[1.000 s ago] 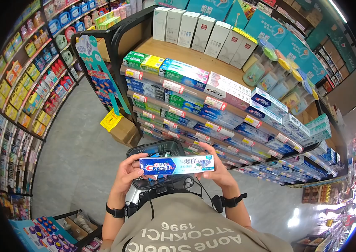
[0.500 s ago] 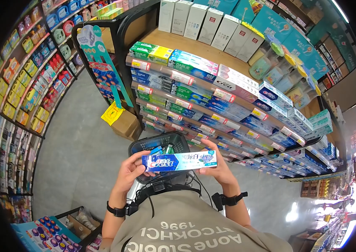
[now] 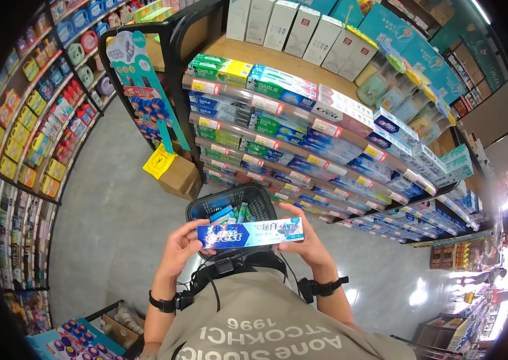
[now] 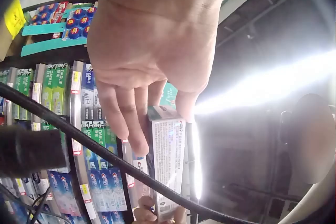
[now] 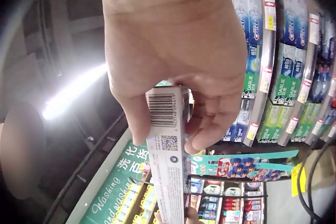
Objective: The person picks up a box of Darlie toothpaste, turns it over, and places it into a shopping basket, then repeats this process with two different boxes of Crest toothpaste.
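1. From the head view, I held one toothpaste box (image 3: 250, 233) level in front of my chest, my left hand (image 3: 177, 247) curled round its blue end and my right hand (image 3: 303, 237) round its white end. It hung just above the black basket (image 3: 203, 209), which already held a few boxes; I could not count them. Shelves (image 3: 302, 141) of toothpaste ran ahead in several tiers, too many boxes to count, with a cardboard carton (image 3: 176, 177) on the floor (image 3: 110, 222) beside them.

2. In the left wrist view, my left hand (image 4: 149, 56) had its fingers (image 4: 128, 119) bent along one side of the box (image 4: 169, 155) and the thumb on the other. It was a light grip on the end only, and the fingertips of my other hand showed at the far end. A dark cable (image 4: 79, 145) crossed in front.

3. In the right wrist view, my right hand (image 5: 178, 71) pinched the barcode end of the box (image 5: 169, 150), thumb on one side and fingers on the other. I judged that with both grips at the very ends, loosening one hand could tip the box out, past the basket to the floor.
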A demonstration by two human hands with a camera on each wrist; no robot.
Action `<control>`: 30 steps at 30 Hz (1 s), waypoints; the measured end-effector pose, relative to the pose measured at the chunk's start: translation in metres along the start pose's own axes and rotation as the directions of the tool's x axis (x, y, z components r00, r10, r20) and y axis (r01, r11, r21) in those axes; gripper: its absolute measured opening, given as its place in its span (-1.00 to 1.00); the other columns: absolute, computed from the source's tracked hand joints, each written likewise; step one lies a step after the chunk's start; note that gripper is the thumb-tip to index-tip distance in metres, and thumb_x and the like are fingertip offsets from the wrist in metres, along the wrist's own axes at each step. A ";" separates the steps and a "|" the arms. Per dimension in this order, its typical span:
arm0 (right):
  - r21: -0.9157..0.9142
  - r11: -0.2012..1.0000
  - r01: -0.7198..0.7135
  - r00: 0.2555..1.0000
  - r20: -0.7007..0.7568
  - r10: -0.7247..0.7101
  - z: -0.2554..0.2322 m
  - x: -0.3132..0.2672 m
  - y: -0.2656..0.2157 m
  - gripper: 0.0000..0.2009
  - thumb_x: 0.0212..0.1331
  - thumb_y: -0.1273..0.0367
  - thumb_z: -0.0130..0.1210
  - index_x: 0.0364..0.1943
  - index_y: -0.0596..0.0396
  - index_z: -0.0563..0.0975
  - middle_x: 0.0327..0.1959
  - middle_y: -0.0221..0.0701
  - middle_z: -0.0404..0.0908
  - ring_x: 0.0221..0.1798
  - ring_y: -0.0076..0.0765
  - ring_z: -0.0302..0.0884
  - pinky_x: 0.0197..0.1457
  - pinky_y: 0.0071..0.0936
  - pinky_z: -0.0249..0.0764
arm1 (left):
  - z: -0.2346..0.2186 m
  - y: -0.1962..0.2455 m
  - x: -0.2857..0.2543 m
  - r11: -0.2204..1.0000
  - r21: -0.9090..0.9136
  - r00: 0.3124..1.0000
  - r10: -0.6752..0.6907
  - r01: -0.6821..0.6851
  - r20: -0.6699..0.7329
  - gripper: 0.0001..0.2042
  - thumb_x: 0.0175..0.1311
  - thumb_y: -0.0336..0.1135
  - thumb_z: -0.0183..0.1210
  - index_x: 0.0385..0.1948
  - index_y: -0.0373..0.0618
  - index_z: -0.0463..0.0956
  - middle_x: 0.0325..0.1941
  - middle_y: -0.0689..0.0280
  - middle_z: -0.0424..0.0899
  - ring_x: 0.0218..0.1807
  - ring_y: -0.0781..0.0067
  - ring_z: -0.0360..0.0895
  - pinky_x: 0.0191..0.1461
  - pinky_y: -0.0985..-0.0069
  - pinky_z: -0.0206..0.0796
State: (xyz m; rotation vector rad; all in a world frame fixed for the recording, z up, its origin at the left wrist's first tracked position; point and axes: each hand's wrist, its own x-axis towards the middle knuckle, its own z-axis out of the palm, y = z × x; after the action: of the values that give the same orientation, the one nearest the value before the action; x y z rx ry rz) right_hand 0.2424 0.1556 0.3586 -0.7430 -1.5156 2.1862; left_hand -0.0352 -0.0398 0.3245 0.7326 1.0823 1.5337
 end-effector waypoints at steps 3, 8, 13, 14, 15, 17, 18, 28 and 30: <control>-0.008 1.000 -0.001 1.000 -0.004 0.001 0.005 0.003 -0.004 -0.10 0.02 0.53 0.47 0.51 -0.08 0.25 -0.03 -0.53 0.52 -0.02 -0.59 0.54 -0.03 -0.60 0.53 | -0.004 0.002 0.001 0.999 -0.018 1.000 0.027 -0.027 0.011 -0.42 0.37 -0.25 0.32 0.34 -0.33 0.38 -0.02 0.07 0.74 -0.14 0.26 0.76 -0.03 0.43 0.61; -0.036 0.999 0.040 0.999 -0.026 -0.041 0.011 0.006 -0.009 -0.10 0.01 0.51 0.49 0.50 -0.08 0.27 -0.05 -0.54 0.51 0.01 -0.61 0.51 -0.02 -0.61 0.49 | -0.012 0.004 0.008 0.999 -0.033 0.998 0.042 -0.041 0.036 -0.42 0.36 -0.25 0.33 0.34 -0.34 0.38 0.00 0.07 0.74 -0.11 0.26 0.75 0.02 0.37 0.63; -0.051 0.996 0.068 0.996 -0.062 -0.071 0.009 0.000 -0.005 -0.11 0.00 0.50 0.51 0.48 -0.08 0.28 -0.06 -0.54 0.52 -0.02 -0.61 0.52 -0.03 -0.61 0.51 | -0.008 0.008 0.017 0.998 -0.064 0.997 0.034 -0.030 0.066 -0.42 0.35 -0.27 0.33 0.34 -0.34 0.39 0.01 0.06 0.73 -0.04 0.27 0.73 0.06 0.33 0.63; -0.042 0.997 0.059 0.996 -0.070 -0.061 0.009 -0.003 -0.004 -0.12 0.01 0.50 0.51 0.48 -0.07 0.28 -0.06 -0.54 0.53 -0.03 -0.60 0.53 -0.03 -0.60 0.52 | -0.007 0.009 0.018 0.998 -0.062 0.997 0.027 -0.023 0.073 -0.43 0.35 -0.28 0.33 0.33 -0.34 0.39 0.01 0.06 0.73 -0.03 0.27 0.73 0.06 0.33 0.63; -0.033 0.998 0.050 0.996 -0.076 -0.052 0.008 -0.005 -0.003 -0.12 0.01 0.50 0.50 0.47 -0.07 0.28 -0.06 -0.53 0.54 -0.04 -0.60 0.54 -0.04 -0.60 0.53 | -0.007 0.009 0.018 0.998 -0.059 0.997 0.022 -0.017 0.080 -0.43 0.35 -0.28 0.33 0.33 -0.35 0.39 0.01 0.05 0.73 -0.02 0.27 0.73 0.06 0.33 0.63; -0.028 0.999 0.043 0.995 -0.090 -0.045 0.007 -0.009 -0.001 -0.12 0.01 0.48 0.50 0.48 -0.03 0.26 -0.09 -0.50 0.57 -0.08 -0.56 0.59 -0.06 -0.55 0.56 | -0.005 0.008 0.020 0.999 -0.039 0.997 0.007 -0.004 0.079 -0.40 0.32 -0.22 0.36 0.31 -0.36 0.40 0.01 0.06 0.74 -0.04 0.28 0.73 0.04 0.32 0.64; -0.033 0.998 0.044 0.994 -0.098 -0.047 0.007 -0.011 -0.001 -0.11 0.02 0.46 0.50 0.48 0.00 0.25 -0.11 -0.48 0.59 -0.12 -0.52 0.62 -0.07 -0.51 0.57 | -0.004 0.006 0.020 1.000 -0.022 0.997 0.000 0.002 0.071 -0.36 0.29 -0.14 0.39 0.30 -0.37 0.42 0.01 0.08 0.74 -0.07 0.29 0.74 0.02 0.32 0.66; -0.015 0.998 0.054 0.993 -0.102 -0.055 0.008 -0.012 -0.005 -0.14 0.06 0.41 0.48 0.47 0.02 0.24 -0.12 -0.41 0.68 -0.15 -0.50 0.67 -0.12 -0.51 0.59 | -0.001 0.009 0.023 1.000 0.003 0.998 0.003 -0.004 0.064 -0.30 0.24 -0.04 0.43 0.28 -0.38 0.44 -0.01 0.10 0.75 -0.10 0.30 0.75 0.00 0.32 0.66; -0.007 0.999 0.053 0.994 -0.094 -0.054 0.009 -0.012 -0.004 -0.15 0.06 0.42 0.48 0.47 0.02 0.24 -0.12 -0.41 0.67 -0.15 -0.50 0.67 -0.12 -0.51 0.59 | -0.001 0.010 0.021 1.000 0.013 0.998 0.004 -0.005 0.059 -0.30 0.24 -0.03 0.43 0.28 -0.38 0.44 -0.01 0.10 0.76 -0.10 0.31 0.75 0.00 0.32 0.67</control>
State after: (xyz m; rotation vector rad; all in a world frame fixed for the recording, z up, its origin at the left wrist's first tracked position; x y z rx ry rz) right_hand 0.2465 0.1439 0.3674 -0.7858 -1.4777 2.0795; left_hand -0.0452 -0.0202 0.3317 0.7848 1.0480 1.5008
